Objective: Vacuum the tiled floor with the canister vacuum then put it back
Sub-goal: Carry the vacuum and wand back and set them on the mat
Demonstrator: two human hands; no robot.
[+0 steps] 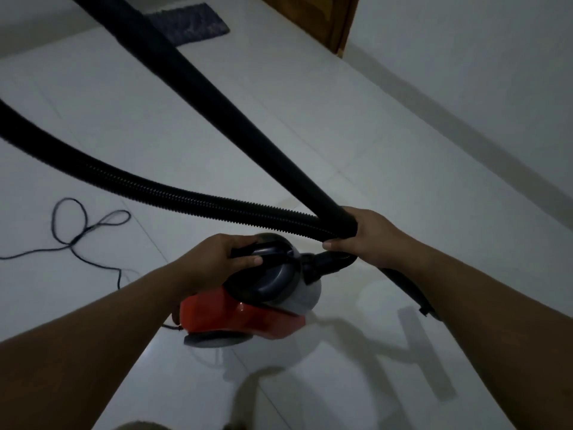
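A red and grey canister vacuum (248,315) hangs just above the white tiled floor (387,156), its shadow below it. My left hand (217,259) grips the black carry handle on its top. My right hand (369,234) is closed around the black wand (198,85) and the ribbed hose (155,190) together, where they meet. The wand runs up to the top left out of view. The hose loops away to the left edge. The wand's lower end pokes out below my right forearm.
The thin black power cord (83,231) lies looped on the tiles at the left. A dark blue mat (189,24) lies at the far top. A wooden door frame (338,23) and a white wall (480,72) stand on the right.
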